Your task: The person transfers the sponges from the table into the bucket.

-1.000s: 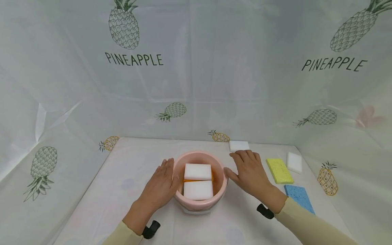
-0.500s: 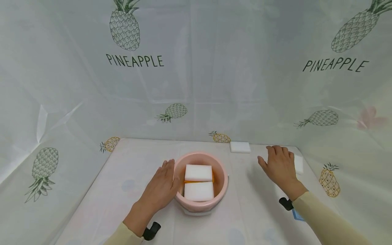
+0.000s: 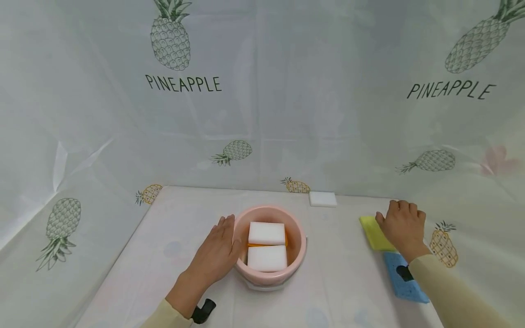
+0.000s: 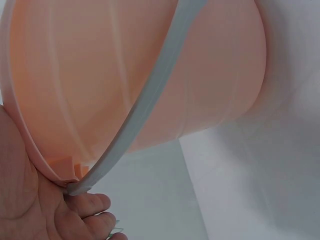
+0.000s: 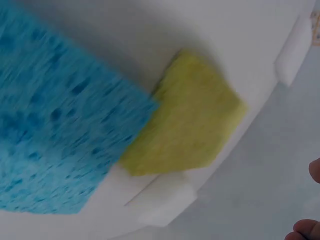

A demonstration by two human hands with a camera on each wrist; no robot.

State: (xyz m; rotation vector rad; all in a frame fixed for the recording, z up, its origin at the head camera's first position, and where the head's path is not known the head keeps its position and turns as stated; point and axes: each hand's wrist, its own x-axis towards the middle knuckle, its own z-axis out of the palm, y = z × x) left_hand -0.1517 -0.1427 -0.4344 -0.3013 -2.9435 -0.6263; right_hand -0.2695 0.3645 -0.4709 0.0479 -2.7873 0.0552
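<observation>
A pink bucket (image 3: 266, 277) stands upright on the cloth-covered table, with two white sponges (image 3: 267, 258) and a bit of orange inside. My left hand (image 3: 214, 255) rests against its left rim, fingers extended, beside the grey bucket handle (image 4: 135, 117) in the left wrist view. At the right, my right hand (image 3: 404, 228) hovers over the sponges with relaxed fingers and holds nothing. Near it lie a yellow sponge (image 3: 374, 234) and a blue sponge (image 3: 404, 280), partly covered by hand and sleeve. Another white sponge (image 5: 167, 200) shows past the yellow one in the right wrist view.
One more white sponge (image 3: 322, 199) lies at the table's back edge, right of the bucket. A pale sheet (image 3: 262, 100) printed with pineapples hangs along the back and sides of the table.
My right hand has left the bucket's right side and travelled right, to above the sponges at the table's right edge. The left hand stays at the rim.
</observation>
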